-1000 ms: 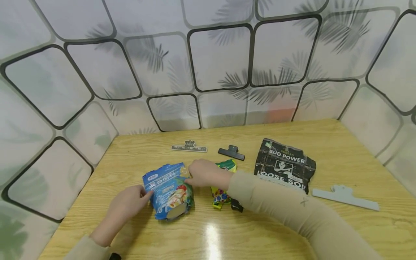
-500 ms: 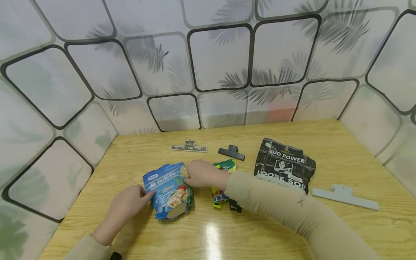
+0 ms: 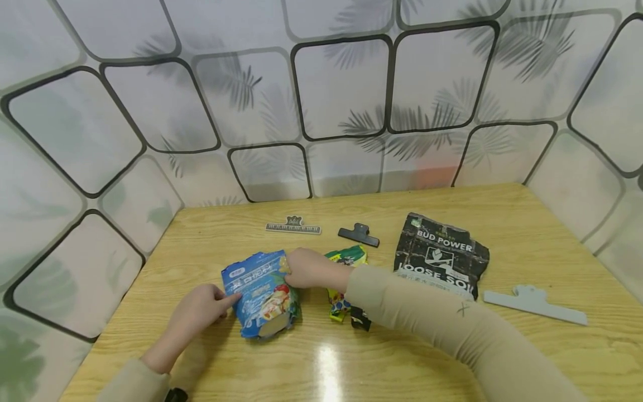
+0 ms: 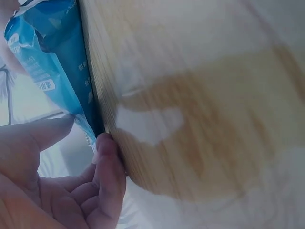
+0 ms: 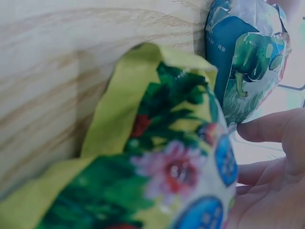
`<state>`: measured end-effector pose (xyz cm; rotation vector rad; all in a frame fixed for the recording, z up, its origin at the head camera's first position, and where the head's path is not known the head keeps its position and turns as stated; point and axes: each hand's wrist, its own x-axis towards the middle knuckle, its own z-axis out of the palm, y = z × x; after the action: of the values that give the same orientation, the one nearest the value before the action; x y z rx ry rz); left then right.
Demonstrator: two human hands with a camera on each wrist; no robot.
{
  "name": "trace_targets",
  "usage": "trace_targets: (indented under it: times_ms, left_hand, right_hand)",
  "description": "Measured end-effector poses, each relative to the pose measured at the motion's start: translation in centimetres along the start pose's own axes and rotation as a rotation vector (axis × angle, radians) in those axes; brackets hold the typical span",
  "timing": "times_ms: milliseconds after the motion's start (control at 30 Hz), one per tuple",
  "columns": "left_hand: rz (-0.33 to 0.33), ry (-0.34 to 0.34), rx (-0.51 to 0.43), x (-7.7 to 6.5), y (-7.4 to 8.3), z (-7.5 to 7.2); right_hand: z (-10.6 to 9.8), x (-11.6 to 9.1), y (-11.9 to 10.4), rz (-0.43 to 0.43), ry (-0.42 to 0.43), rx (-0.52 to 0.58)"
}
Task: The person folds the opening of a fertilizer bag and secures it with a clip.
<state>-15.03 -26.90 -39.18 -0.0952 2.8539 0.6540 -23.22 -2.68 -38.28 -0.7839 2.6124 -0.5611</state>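
Observation:
A blue pouch [image 3: 261,296] with food printed on its front lies on the table, left of centre in the head view. My left hand [image 3: 198,310] holds its left edge. In the left wrist view the thumb [image 4: 57,131] lies against one face and the curled fingers [image 4: 108,164] at the other. At the pouch's upper right edge, my right hand [image 3: 308,268] pinches the corner; the right wrist view shows its thumb [image 5: 262,129] at the pouch [image 5: 252,62]. Under my right forearm lies a yellow-green flowered packet [image 3: 346,257], partly hidden.
Toward the back lie a piano-key-patterned clip [image 3: 293,226] and a black clip [image 3: 359,235]. A black soil bag [image 3: 439,254] stands right of my forearm, with a long grey clip [image 3: 534,304] beside it. A patterned curtain [image 3: 341,89] rises behind the table [image 3: 271,371].
The right hand has shifted very slightly, its fingers closer over the pouch's corner. The left thumb and fingers have moved a little at the left edge. The pouch stays almost in place.

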Motion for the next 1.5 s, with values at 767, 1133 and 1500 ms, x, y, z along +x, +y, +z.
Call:
trace_targets:
  times_ms: [767,1133,1500]
  left_hand:
    - [-0.082,-0.051,-0.332,0.7,-1.3,-0.2]
    - [-0.111,-0.066,-0.431,0.9,-1.6,0.2]
    - [-0.116,-0.091,-0.679,1.1,-1.4,0.2]
  right_hand:
    - [0.0,0.9,1.1,0.049,-0.039,0.347]
    - [0.4,1.0,1.6,0.135,-0.031,0.485]
    - [0.0,0.7,1.5,0.204,0.037,0.608]
